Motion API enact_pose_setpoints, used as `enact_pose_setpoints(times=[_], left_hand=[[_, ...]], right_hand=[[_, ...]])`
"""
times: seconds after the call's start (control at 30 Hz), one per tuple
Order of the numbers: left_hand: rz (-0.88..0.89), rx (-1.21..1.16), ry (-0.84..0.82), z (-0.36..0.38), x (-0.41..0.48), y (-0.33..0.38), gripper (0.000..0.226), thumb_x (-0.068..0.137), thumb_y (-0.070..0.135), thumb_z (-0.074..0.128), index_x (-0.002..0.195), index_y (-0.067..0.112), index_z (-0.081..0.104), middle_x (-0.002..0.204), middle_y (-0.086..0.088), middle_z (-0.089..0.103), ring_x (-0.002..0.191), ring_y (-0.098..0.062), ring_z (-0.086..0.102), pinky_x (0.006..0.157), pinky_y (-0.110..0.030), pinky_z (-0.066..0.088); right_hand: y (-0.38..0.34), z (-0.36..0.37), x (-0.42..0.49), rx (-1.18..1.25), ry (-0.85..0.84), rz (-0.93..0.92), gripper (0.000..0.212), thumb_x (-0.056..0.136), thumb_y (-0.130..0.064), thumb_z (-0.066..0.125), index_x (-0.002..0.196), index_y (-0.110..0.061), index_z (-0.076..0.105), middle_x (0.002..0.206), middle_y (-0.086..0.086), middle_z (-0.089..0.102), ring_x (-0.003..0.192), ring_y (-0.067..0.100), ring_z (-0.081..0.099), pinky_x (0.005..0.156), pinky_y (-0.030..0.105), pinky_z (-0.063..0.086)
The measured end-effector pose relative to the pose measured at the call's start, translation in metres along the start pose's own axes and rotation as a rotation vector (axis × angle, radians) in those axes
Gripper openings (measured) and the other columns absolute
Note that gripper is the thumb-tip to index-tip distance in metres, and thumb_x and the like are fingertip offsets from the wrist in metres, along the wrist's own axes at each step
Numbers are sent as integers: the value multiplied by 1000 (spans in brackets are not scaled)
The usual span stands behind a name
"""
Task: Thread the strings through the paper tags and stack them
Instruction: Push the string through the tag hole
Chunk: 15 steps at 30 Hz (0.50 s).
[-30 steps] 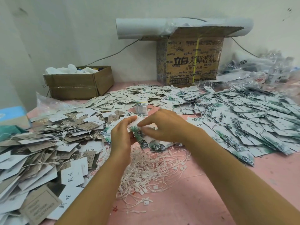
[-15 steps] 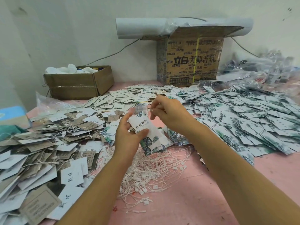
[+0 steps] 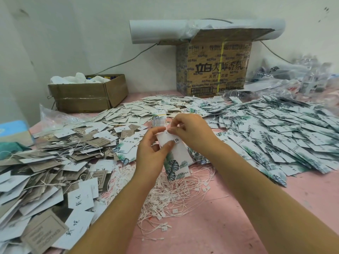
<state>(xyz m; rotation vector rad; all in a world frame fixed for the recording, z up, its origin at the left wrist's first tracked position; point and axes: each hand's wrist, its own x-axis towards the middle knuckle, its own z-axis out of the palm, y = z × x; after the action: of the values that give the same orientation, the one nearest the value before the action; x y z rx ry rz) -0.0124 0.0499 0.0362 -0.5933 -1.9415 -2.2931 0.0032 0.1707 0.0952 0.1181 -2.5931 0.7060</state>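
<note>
My left hand (image 3: 152, 153) grips a white paper tag (image 3: 176, 160) with a green leaf print, held upright above the table's middle. At the tag's top edge my right hand (image 3: 190, 132) pinches a thin white string (image 3: 166, 127). Below both hands lies a tangle of loose white strings (image 3: 174, 195) with small plastic ends. Several leaf-print tags (image 3: 275, 132) are heaped on the right. A heap of grey and white tags (image 3: 45, 167) with strings in them covers the left.
The pink table (image 3: 211, 230) shows bare in front. A banded stack of tags (image 3: 159, 119) stands behind my hands. A low brown box (image 3: 88, 96) sits at the back left, a tall printed carton (image 3: 212, 65) at the back centre, plastic bags (image 3: 302, 79) at the back right.
Both hands lifted the leaf-print tag off the table and turned it upright. My right hand drew away with the string, then came back to the tag's top edge.
</note>
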Motion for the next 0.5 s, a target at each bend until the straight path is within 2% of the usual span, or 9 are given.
enact_pose_setpoints(times=[0.07, 0.2, 0.33, 0.5], left_hand=[[-3, -2, 15, 1, 1, -1, 33, 84, -1, 65, 96, 30, 60, 101, 4, 64, 68, 3, 65, 60, -16, 53], [11, 17, 56, 0, 2, -2, 36, 81, -4, 66, 94, 30, 60, 92, 6, 67, 70, 6, 64, 60, -12, 51], [25, 20, 110, -1, 3, -2, 38, 79, -3, 69, 91, 31, 60, 89, 11, 67, 73, 7, 65, 60, -10, 50], [54, 51, 130, -1, 3, -2, 39, 76, -3, 73, 90, 32, 61, 87, 15, 65, 72, 10, 62, 61, -10, 50]], right_hand=[[1, 0, 0, -6, 5, -13, 12, 89, -21, 60, 92, -11, 66, 96, 6, 67, 92, 23, 59, 83, 40, 47], [1, 0, 1, -39, -6, -65, 14, 92, -15, 54, 95, -8, 66, 99, 6, 65, 93, 21, 57, 85, 38, 46], [2, 2, -1, -108, -7, -102, 15, 93, -17, 51, 97, -11, 64, 101, 4, 63, 94, 18, 55, 82, 32, 44], [-3, 4, -2, -174, -42, -136, 17, 91, -18, 51, 99, -10, 64, 103, 5, 64, 95, 21, 57, 82, 34, 45]])
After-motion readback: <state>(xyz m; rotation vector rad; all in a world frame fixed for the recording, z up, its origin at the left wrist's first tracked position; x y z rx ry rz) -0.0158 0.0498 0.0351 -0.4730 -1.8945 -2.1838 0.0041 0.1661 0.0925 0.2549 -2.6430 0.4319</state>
